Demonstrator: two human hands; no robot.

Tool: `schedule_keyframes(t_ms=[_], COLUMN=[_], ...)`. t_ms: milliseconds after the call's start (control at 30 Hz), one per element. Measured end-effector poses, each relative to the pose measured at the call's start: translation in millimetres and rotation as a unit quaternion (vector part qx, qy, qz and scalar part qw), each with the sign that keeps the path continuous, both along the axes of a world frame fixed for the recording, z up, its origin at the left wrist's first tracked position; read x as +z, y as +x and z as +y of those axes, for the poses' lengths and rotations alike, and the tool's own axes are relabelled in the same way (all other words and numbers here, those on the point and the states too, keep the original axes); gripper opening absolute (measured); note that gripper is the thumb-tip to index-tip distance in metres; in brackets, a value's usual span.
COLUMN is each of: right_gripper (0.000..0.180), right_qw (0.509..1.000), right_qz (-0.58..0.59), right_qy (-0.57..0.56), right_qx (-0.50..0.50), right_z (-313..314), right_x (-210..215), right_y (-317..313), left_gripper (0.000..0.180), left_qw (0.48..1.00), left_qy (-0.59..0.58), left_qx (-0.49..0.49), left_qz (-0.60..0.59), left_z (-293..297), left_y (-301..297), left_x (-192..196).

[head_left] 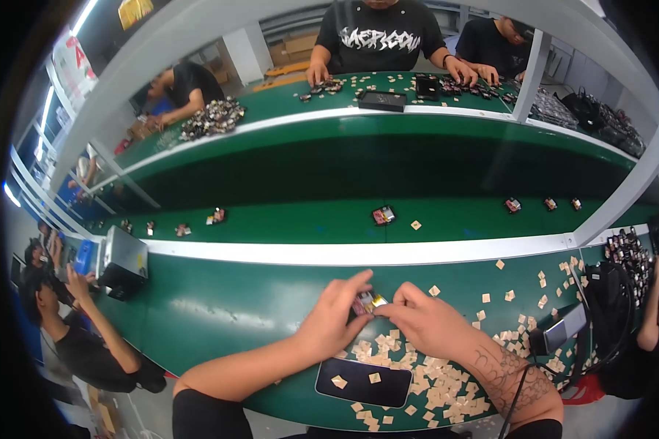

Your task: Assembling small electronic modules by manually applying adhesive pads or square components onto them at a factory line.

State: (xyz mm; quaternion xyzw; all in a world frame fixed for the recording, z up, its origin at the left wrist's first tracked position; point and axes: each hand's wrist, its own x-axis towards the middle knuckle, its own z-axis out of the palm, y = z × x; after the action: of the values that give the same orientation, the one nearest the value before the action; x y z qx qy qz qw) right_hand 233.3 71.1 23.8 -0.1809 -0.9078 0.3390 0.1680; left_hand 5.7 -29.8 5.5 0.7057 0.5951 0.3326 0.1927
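Above the green worktop, my left hand (334, 320) is closed around the edges of a small electronic module (366, 302), dark-rimmed with pinkish-red and yellow-silver parts. The thumb and index finger of my right hand (415, 317) are pinched at the module's right side, by the yellow-silver part. Whether a small piece sits between those fingertips is hidden. Small tan square pieces (439, 388) lie scattered and heaped below and right of my hands. Nearest my body lies a dark smartphone (364, 382) with a few tan squares on it.
Beyond a white rail (307, 251), similar modules (383, 214) sit spaced along a green belt (293, 223). A grey box-shaped device (123, 262) stands left. Right are a dark device with a screen (560, 331), cables and a module heap (627, 249). Several other people work around.
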Motion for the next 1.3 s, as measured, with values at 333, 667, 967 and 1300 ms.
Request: schedule_keyframes(t_ms=[333, 667, 967, 1300], right_gripper=[0.037, 0.026, 0.027, 0.038], right_qw=[0.976, 0.969, 0.993, 0.988], right_qz=[-0.109, -0.137, -0.036, -0.072], right_qy=[0.186, 0.195, 0.018, 0.135], right_qx=[-0.031, -0.06, -0.114, 0.012], right_z=[-6, -17, -10, 7], right_x=[7, 25, -2, 3], right_y=[-6, -13, -11, 2], left_gripper=[0.07, 0.057, 0.055, 0.053], left_qw=[0.999, 0.997, 0.996, 0.991], left_qy=[0.017, 0.044, 0.033, 0.048], left_qx=[-0.033, -0.058, -0.069, -0.121], left_qz=[-0.021, 0.014, 0.041, 0.034], left_z=[-1, 2, -2, 4], left_y=[-1, -2, 0, -13], left_x=[1, -3, -3, -2])
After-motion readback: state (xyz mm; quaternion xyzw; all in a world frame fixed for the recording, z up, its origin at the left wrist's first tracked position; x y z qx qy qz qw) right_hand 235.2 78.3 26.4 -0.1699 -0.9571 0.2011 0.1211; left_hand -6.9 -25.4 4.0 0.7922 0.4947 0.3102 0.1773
